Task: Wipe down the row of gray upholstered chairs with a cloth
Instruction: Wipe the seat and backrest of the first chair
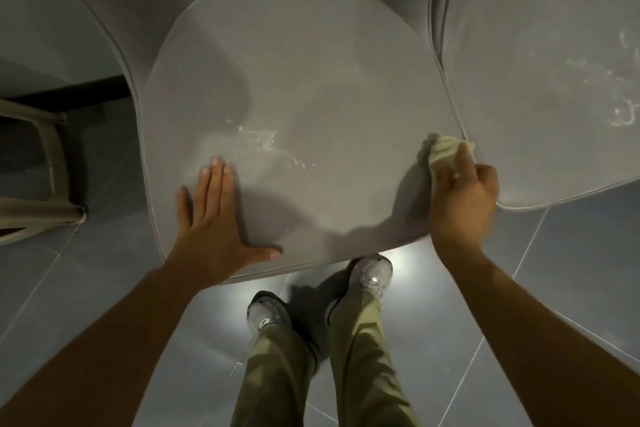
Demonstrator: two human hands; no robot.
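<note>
At the right edge of the chair seat (311,62), our right grip (464,191) clutches the cloth (445,152); our left grip (211,215) rests flat, released. We should sweep firmly toward the smears (266,140).

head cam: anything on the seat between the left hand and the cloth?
Only gray seat cushion between left hand and cloth, gripped by right hand; whitish smears mark it. Head view.
</note>
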